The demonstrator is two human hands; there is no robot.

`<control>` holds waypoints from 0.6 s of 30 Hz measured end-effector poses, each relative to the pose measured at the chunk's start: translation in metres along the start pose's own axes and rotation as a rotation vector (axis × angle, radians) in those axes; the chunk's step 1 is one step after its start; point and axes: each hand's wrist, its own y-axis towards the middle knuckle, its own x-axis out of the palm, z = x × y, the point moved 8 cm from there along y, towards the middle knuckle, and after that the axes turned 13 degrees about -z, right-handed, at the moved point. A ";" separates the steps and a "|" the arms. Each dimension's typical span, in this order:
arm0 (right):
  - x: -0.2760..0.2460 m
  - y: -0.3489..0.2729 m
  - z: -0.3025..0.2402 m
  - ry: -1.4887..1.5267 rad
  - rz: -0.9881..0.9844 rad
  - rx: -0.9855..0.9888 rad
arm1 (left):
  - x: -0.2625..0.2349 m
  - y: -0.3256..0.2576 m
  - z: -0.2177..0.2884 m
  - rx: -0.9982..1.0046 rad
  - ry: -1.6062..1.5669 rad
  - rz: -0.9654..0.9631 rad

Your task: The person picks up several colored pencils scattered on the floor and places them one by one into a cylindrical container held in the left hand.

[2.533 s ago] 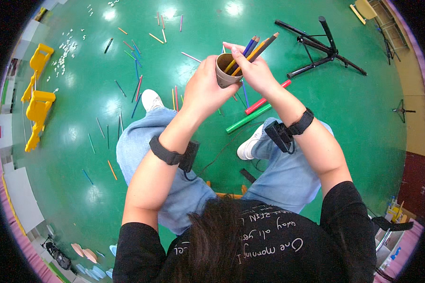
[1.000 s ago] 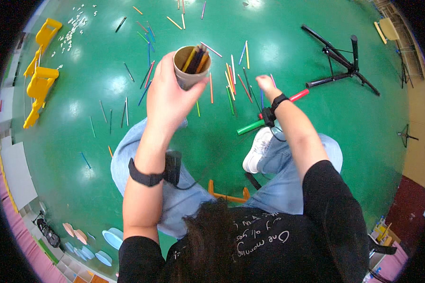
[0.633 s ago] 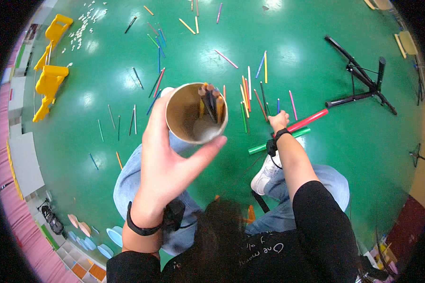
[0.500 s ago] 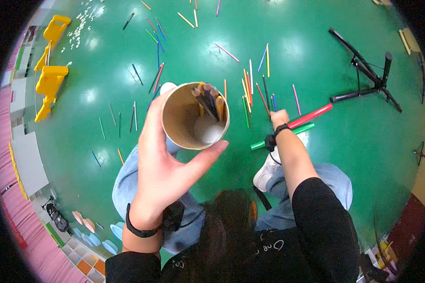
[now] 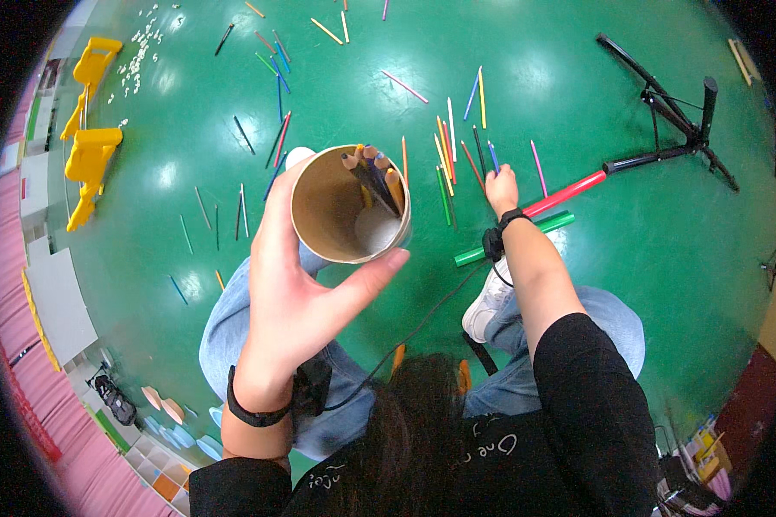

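My left hand (image 5: 289, 319) is wrapped round a brown cardboard tub (image 5: 319, 207), its open mouth turned up. Several colored pencils (image 5: 379, 172) lean inside against the far right wall. Low over the green floor, my right hand (image 5: 502, 188) has its fingers closed on a blue colored pencil (image 5: 493, 157), whose tip points away from me. Just left of that hand lie a black pencil (image 5: 479, 148) and a red pencil (image 5: 472, 162). A pink pencil (image 5: 539, 168) lies to its right. My right fingertips are partly hidden.
A red tube (image 5: 565, 194) and a green tube (image 5: 547, 224) lie by my right wrist. A black tripod stand (image 5: 664, 121) is at the far right. More pencils (image 5: 405, 86) are scattered across the floor. Yellow folding supports (image 5: 95, 155) stand at the left, near small white pieces (image 5: 134, 65).
My right hand has moved slightly away from me, and the blue pencil has shifted with it. My left hand still holds the tub. The whole view has shifted a little.
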 end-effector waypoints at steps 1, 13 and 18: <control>0.001 0.001 -0.008 0.002 -0.032 0.011 | 0.000 0.000 -0.001 -0.010 0.002 0.004; 0.023 -0.014 -0.023 -0.203 -0.267 0.144 | 0.005 0.007 0.003 -0.027 -0.047 -0.016; 0.020 -0.022 -0.014 -0.165 -0.216 0.255 | 0.006 0.006 0.009 0.043 -0.015 -0.016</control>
